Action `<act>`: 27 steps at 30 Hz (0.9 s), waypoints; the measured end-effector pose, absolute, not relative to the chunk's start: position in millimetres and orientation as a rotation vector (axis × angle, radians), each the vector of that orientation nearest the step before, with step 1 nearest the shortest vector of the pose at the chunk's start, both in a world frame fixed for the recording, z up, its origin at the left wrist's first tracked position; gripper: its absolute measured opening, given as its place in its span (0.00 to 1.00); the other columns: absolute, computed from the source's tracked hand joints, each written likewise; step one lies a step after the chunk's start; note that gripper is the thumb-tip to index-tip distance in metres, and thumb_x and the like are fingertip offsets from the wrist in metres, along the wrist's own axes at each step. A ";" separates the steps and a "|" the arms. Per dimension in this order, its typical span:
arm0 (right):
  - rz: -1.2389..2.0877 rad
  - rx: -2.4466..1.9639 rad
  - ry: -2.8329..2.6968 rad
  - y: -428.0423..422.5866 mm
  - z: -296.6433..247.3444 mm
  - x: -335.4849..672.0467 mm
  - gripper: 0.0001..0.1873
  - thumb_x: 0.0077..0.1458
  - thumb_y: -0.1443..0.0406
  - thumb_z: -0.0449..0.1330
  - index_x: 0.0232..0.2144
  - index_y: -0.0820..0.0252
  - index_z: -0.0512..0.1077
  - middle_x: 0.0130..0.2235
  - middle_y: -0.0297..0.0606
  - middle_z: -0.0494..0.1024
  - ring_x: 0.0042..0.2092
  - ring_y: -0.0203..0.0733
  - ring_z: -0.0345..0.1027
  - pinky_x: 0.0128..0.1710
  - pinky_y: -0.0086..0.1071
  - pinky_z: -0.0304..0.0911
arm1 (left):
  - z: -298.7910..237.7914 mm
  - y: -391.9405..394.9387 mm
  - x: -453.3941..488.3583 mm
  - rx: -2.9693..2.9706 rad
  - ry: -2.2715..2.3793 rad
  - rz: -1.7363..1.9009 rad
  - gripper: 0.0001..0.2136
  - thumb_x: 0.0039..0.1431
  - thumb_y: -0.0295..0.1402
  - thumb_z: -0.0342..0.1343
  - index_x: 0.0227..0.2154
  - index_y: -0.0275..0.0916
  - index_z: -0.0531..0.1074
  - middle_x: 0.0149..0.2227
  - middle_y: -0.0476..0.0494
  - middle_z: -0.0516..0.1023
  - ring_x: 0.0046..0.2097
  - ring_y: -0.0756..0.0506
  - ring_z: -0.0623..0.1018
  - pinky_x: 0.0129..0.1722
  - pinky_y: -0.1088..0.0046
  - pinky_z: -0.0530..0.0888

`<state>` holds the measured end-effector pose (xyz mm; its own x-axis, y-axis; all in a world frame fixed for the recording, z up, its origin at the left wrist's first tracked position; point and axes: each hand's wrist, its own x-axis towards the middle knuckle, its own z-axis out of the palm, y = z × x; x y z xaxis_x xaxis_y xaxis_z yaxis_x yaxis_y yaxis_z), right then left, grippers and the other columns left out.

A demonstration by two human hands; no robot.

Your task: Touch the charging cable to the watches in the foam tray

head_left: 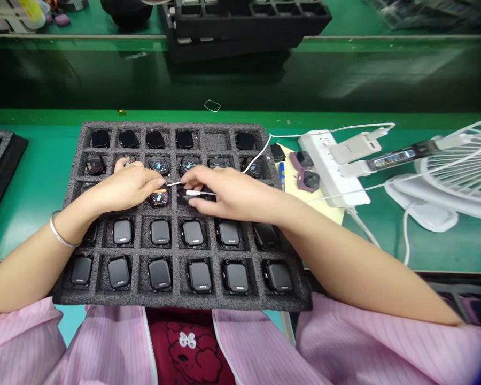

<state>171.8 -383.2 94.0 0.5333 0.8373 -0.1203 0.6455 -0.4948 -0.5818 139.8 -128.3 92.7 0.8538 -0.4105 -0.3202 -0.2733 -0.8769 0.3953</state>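
Note:
A dark foam tray [140, 295] holds black smartwatches in rows of compartments. My left hand [130, 184] is over its middle, thumb and fingers closed at the upper edge of a smartwatch with a lit screen [159, 198]. A thin white cable [174, 184] runs to that thumb tip; its end is hidden there. My right hand [224, 190] is closed around the white plug of a second charging cable [193, 193], right above a dark watch partly hidden by the fingers. Behind my hands, some watches such as this one [158, 166] show lit screens; the front-row watches [200, 276] lie face-down, contacts showing.
On the right, a white power strip [324, 160] carries chargers and a USB meter [403, 155], beside a white fan [460, 166]. Purple watches [308, 181] lie on yellow paper [328, 209]. Stacked black trays [248, 27] stand on the back shelf; another tray [0, 166] sits left.

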 end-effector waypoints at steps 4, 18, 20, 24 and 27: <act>0.818 -2.139 -1.024 -383.9 97.2 179.7 0.15 0.71 0.59 0.53 0.50 0.59 0.75 0.39 0.37 0.84 0.38 0.42 0.75 0.42 0.34 0.67 | 92.3 -128.8 137.5 2.650 -0.503 -0.547 0.23 0.72 0.46 0.39 0.37 0.42 0.79 0.36 0.44 0.84 0.50 0.37 0.76 0.70 0.36 0.51; 0.401 -2.399 -1.005 -372.3 76.8 161.6 0.21 0.77 0.62 0.48 0.35 0.60 0.77 0.38 0.43 0.83 0.40 0.46 0.76 0.44 0.35 0.64 | 87.3 -128.2 132.3 2.618 -0.498 -0.502 0.22 0.73 0.46 0.40 0.32 0.41 0.75 0.38 0.43 0.83 0.48 0.38 0.73 0.69 0.34 0.51; 0.413 -2.453 -0.975 -369.8 77.8 161.5 0.22 0.77 0.63 0.48 0.33 0.60 0.75 0.36 0.43 0.82 0.38 0.45 0.75 0.42 0.35 0.62 | 88.0 -128.9 132.3 2.630 -0.493 -0.502 0.22 0.72 0.46 0.40 0.31 0.41 0.74 0.34 0.43 0.81 0.47 0.38 0.73 0.69 0.34 0.52; 0.409 -2.510 -0.996 -366.2 79.3 161.3 0.19 0.76 0.66 0.50 0.34 0.61 0.76 0.38 0.46 0.83 0.41 0.47 0.76 0.45 0.35 0.63 | 88.9 -131.1 130.7 2.660 -0.474 -0.493 0.21 0.71 0.46 0.40 0.31 0.41 0.73 0.33 0.42 0.79 0.49 0.36 0.73 0.69 0.33 0.52; 0.413 -2.513 -1.010 -365.1 79.3 160.2 0.19 0.76 0.67 0.50 0.36 0.62 0.77 0.39 0.47 0.83 0.43 0.48 0.77 0.46 0.35 0.64 | 89.9 -133.9 129.1 2.662 -0.440 -0.492 0.20 0.71 0.45 0.42 0.34 0.41 0.76 0.37 0.42 0.82 0.50 0.36 0.75 0.69 0.33 0.53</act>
<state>160.2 -365.1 79.3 0.6954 0.7082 -0.1216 0.5903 -0.6596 -0.4653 129.1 -133.9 89.9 0.8888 -0.3688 -0.2722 -0.2294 -0.8720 0.4324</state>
